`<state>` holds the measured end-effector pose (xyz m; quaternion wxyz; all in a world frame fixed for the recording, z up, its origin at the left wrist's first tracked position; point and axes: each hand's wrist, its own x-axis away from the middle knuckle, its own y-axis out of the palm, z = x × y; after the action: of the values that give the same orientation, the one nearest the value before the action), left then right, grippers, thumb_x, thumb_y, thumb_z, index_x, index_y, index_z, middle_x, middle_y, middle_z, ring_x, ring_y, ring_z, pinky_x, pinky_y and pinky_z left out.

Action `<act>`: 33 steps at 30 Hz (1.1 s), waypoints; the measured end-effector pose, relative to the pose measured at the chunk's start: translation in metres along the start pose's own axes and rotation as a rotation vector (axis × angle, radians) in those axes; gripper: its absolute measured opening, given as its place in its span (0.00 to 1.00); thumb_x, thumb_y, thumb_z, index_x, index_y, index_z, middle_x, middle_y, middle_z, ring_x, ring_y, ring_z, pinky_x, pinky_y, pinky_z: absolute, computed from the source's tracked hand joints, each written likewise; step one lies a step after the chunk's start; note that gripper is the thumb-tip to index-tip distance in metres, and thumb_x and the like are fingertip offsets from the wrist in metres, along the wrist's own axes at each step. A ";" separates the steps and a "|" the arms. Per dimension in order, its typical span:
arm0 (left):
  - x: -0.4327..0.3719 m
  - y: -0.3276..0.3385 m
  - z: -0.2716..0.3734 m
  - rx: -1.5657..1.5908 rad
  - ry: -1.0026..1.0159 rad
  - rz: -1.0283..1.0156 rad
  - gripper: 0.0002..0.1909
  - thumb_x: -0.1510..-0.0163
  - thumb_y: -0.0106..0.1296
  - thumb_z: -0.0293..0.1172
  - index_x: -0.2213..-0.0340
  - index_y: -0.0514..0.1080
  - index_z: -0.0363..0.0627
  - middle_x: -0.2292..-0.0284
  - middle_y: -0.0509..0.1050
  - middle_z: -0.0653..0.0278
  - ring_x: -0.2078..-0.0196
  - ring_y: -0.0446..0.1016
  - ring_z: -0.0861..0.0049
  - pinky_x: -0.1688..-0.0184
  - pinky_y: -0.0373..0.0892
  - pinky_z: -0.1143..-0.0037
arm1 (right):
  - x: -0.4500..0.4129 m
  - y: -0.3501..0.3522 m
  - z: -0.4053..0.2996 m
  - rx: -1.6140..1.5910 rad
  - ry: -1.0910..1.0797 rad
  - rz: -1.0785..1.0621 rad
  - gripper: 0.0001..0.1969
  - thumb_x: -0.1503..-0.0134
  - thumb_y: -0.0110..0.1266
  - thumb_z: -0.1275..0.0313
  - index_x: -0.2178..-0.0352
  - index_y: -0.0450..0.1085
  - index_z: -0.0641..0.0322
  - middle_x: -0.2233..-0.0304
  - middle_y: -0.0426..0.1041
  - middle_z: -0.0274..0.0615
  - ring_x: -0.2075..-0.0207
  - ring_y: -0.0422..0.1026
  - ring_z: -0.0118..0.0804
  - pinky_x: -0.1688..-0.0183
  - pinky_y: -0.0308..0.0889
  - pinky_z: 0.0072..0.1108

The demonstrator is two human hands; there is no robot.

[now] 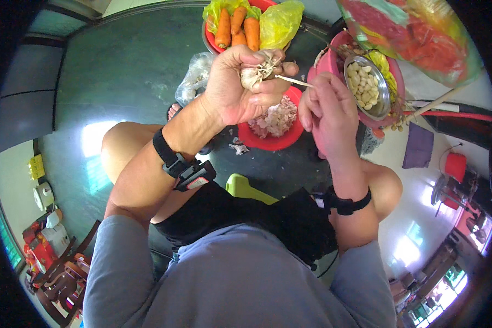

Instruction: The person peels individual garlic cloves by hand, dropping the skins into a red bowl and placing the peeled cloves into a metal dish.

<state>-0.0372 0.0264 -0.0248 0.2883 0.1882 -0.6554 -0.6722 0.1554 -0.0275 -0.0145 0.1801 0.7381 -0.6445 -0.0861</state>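
A garlic bulb (254, 74) with dry, papery skin sits in the fingers of my left hand (233, 90). My right hand (330, 110) pinches the far end of a thin pale strip (294, 80), probably garlic stem or skin, which reaches across from the bulb. Below the hands stands a red plastic basin (266, 144) partly filled with garlic skins (276, 119). Beyond my right hand, a steel bowl (383, 110) of peeled garlic cloves (363, 85) rests tilted on a pink basin (397, 78).
Carrots (252, 33) and yellow-green plastic bags (281, 22) fill a red container at the top. A clear plastic bag (194, 78) with pale contents lies left of my left hand. A colourful plastic bag (418, 37) looms at upper right. Skin scraps (240, 147) litter the dark floor.
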 end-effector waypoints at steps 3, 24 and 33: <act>-0.005 -0.004 0.000 -0.007 0.029 0.070 0.14 0.50 0.47 0.33 0.63 0.69 0.37 0.70 0.67 0.59 0.73 0.64 0.76 0.79 0.58 0.80 | -0.013 -0.027 0.029 0.759 -0.166 0.168 0.16 0.34 0.49 0.66 0.75 0.67 0.64 0.84 0.67 0.38 0.84 0.69 0.39 0.80 0.62 0.31; -0.020 0.012 -0.027 -0.379 0.185 0.495 0.18 0.35 0.49 0.48 0.69 0.70 0.46 0.75 0.72 0.72 0.84 0.66 0.85 0.83 0.66 0.83 | -0.003 0.007 0.000 0.892 -0.488 0.145 0.14 0.49 0.66 0.74 0.60 0.75 0.64 0.71 0.74 0.43 0.74 0.72 0.37 0.71 0.67 0.25; -0.025 0.023 -0.036 -0.970 0.287 0.442 0.23 0.30 0.37 0.47 0.59 0.72 0.39 0.73 0.73 0.70 0.80 0.71 0.85 0.84 0.62 0.83 | -0.001 0.003 0.002 0.761 -0.411 0.266 0.09 0.45 0.63 0.73 0.63 0.75 0.67 0.75 0.75 0.42 0.74 0.75 0.33 0.72 0.68 0.24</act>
<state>0.0085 0.0149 -0.0081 0.5629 -0.0186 -0.2484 -0.7881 0.1517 -0.0270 -0.0154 -0.2262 0.6303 -0.7418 0.0362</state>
